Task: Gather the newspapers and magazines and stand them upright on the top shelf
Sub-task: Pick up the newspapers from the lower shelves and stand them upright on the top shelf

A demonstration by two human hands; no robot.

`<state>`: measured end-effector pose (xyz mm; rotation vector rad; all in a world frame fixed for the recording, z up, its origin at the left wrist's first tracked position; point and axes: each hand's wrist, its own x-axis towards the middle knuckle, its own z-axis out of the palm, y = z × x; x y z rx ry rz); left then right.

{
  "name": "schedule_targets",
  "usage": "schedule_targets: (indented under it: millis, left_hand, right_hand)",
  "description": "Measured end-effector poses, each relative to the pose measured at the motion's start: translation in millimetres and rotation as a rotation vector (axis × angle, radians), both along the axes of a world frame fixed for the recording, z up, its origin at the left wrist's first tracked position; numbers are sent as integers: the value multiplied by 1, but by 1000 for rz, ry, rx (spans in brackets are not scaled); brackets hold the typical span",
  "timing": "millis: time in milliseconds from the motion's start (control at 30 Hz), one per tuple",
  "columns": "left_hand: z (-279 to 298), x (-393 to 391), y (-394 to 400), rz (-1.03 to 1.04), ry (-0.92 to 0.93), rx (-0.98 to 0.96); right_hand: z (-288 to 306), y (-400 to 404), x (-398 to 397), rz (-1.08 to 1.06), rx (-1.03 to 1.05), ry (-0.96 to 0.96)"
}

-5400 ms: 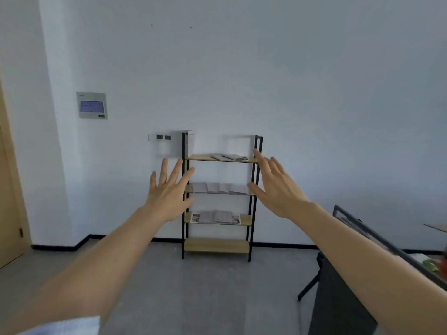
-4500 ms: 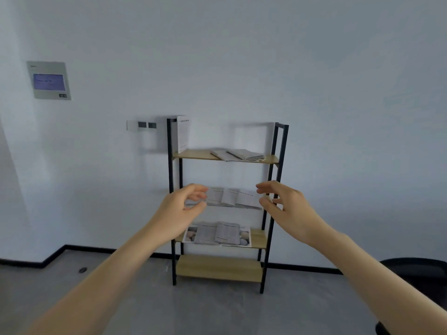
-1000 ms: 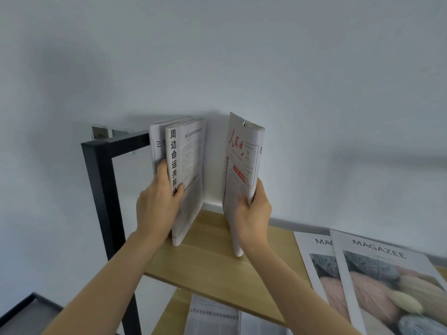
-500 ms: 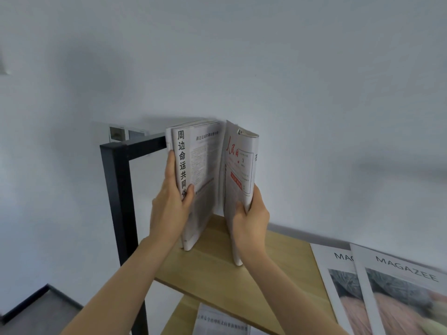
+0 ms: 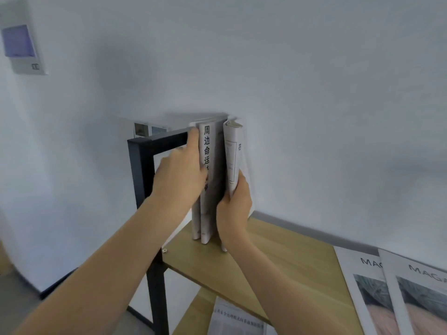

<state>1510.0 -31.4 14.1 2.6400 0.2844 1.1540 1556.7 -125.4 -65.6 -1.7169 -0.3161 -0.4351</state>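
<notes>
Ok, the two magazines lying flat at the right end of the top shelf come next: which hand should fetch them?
Probably the right hand. It is on the newspapers' right side, nearer the magazines, with bare top shelf between. The left hand braces the stack against the black frame and can hold it upright.

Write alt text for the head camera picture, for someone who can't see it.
Two bare hands press folded newspapers upright at the left end of a wooden top shelf: the left hand steadies them, the right hand brings another paper alongside. Two magazines lie flat at the right.
</notes>
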Motion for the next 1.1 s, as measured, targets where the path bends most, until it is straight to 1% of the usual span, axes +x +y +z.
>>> schedule_targets:
  millis: [67, 100, 133, 167, 200, 267, 367, 433, 500, 533, 633, 700, 767, 867, 967, 1100]
  left_hand:
    - [29, -3, 2, -38, -160, 103]
    - [41, -4, 1, -110, -218, 132]
    - [52, -5, 1, -201, -237, 149]
    - [59, -4, 2, -269, -198, 158]
    - [64, -3, 3, -297, -118, 171]
    - [68, 1, 7, -260, 16, 227]
    - [67, 6, 12, -223, 23, 248]
    - [66, 7, 13, -238, 14, 207]
    - [62, 7, 15, -263, -17, 167]
    - [60, 8, 15, -275, -36, 152]
    - [57, 7, 15, -296, -93, 128]
    - [55, 7, 14, -279, -137, 130]
    - [51, 10, 11, -219, -203, 158]
    - [43, 17, 6, -115, -291, 258]
    - [40, 26, 6, -36, -315, 305]
    - [39, 31, 5, -12, -321, 354]
  right_hand:
    - [-2, 10, -1, 30, -42, -9]
    - [-3, 14, -2, 47, -62, -15]
    - [-3, 17, -3, 60, -81, -25]
    - [-4, 19, -3, 76, -102, -39]
    - [-5, 18, -2, 97, -119, -52]
    - [-6, 15, -1, 160, -134, -42]
    - [-10, 5, 2, 227, -181, -37]
    - [-18, -2, 1, 230, -302, -43]
    - [-31, -7, -1, 236, -423, -21]
    - [-40, -9, -2, 245, -450, -7]
    - [-57, -9, 3, 257, -460, 3]
    - [-57, -4, 7, 261, -427, 13]
    - [-53, 0, 10, 239, -394, 25]
    - [-51, 4, 14, 217, -411, 32]
    - [-51, 2, 18, 213, -450, 48]
    - [-45, -4, 18, 256, -455, 102]
